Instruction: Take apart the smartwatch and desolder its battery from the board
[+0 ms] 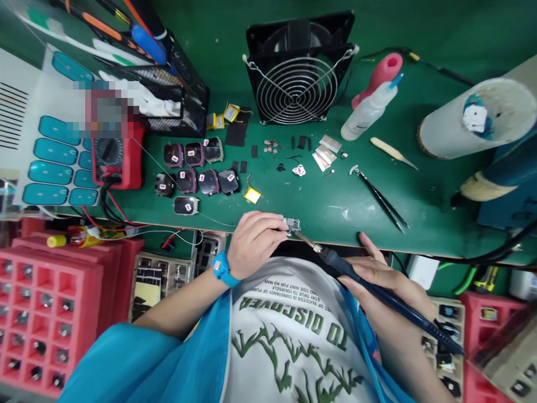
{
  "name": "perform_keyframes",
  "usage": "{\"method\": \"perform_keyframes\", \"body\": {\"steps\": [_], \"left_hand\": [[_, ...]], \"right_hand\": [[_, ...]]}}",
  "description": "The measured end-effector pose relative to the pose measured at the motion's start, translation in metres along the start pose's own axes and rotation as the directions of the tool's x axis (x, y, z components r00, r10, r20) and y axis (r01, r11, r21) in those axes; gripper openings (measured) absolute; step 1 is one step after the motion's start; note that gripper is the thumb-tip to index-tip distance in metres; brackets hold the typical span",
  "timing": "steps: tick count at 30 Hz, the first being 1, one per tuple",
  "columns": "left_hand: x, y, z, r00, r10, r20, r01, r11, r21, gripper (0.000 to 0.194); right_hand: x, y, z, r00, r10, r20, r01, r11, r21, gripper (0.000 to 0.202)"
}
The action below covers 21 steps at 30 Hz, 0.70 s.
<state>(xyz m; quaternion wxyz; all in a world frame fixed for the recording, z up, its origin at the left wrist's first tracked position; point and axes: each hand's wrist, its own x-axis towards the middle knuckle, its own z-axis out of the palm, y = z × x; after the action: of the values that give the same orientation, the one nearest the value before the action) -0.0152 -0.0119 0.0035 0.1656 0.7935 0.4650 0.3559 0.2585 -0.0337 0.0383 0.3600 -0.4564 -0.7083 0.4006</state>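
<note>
At the front edge of the green bench, my left hand, with a blue strap on its wrist, pinches a small circuit board between thumb and fingers. My right hand grips a dark blue soldering iron. The iron's metal tip points at the board from the right; whether they touch is too small to tell. A yellow battery with thin wires lies just beyond my left hand. Several dark watch casings with red-marked stickers rest to the left. Black tweezers lie on the right.
A black fan stands at the back, beside a white bottle. At the left are a red multimeter and a mesh holder. A white cylinder stands right. Pink foam trays sit below the bench.
</note>
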Motion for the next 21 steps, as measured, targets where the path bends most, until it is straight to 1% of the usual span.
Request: {"method": "perform_keyframes", "body": {"steps": [3, 5, 7, 9, 10, 12, 16, 18, 20, 21], "left_hand": [[0.0012, 0.0004, 0.0009, 1.0, 0.007, -0.006, -0.007, 1.0, 0.019, 0.01], [0.0015, 0.0005, 0.0005, 1.0, 0.015, -0.004, -0.015, 1.0, 0.027, 0.01], [0.0008, 0.0004, -0.001, 1.0, 0.018, 0.009, -0.018, 1.0, 0.015, 0.009], [-0.0007, -0.0001, -0.0033, 0.999, 0.014, 0.039, -0.014, 1.0, -0.018, 0.009], [-0.0016, -0.0005, -0.0044, 0.998, 0.011, 0.054, -0.009, 0.999, -0.04, 0.011], [-0.0031, -0.0015, -0.0062, 0.997, 0.007, 0.072, 0.0, 0.996, -0.086, 0.014], [-0.0042, -0.0035, -0.0061, 0.998, -0.004, 0.062, 0.012, 0.992, -0.126, 0.014], [-0.004, -0.0041, -0.0048, 0.998, 0.002, 0.055, 0.004, 0.994, -0.112, 0.014], [-0.0035, -0.0045, -0.0036, 0.999, 0.021, 0.046, -0.017, 0.995, -0.095, 0.013], [-0.0033, -0.0046, -0.0032, 0.999, 0.029, 0.041, -0.025, 0.996, -0.09, 0.013]], "right_hand": [[0.0014, -0.0027, 0.0075, 0.997, 0.015, -0.077, -0.015, 1.0, -0.002, 0.011], [0.0021, -0.0038, 0.01, 0.991, -0.007, -0.135, 0.011, 0.999, 0.03, 0.013], [0.0021, -0.0046, 0.0105, 0.987, -0.01, -0.163, 0.017, 0.999, 0.044, 0.014], [0.0013, -0.0052, 0.0095, 0.99, 0.029, -0.139, -0.024, 0.999, 0.041, 0.01], [0.0005, -0.0052, 0.0086, 0.992, 0.058, -0.109, -0.054, 0.998, 0.036, 0.009], [-0.0018, -0.0048, 0.007, 0.993, 0.084, -0.078, -0.082, 0.996, 0.036, 0.011], [-0.0066, -0.003, 0.0067, 0.99, 0.076, -0.117, -0.068, 0.995, 0.066, 0.034], [-0.0068, -0.0022, 0.0075, 0.989, 0.061, -0.132, -0.051, 0.996, 0.073, 0.037], [-0.0054, -0.0016, 0.008, 0.988, 0.042, -0.151, -0.032, 0.997, 0.07, 0.037], [-0.0044, -0.0014, 0.0079, 0.989, 0.044, -0.142, -0.035, 0.997, 0.066, 0.035]]}}
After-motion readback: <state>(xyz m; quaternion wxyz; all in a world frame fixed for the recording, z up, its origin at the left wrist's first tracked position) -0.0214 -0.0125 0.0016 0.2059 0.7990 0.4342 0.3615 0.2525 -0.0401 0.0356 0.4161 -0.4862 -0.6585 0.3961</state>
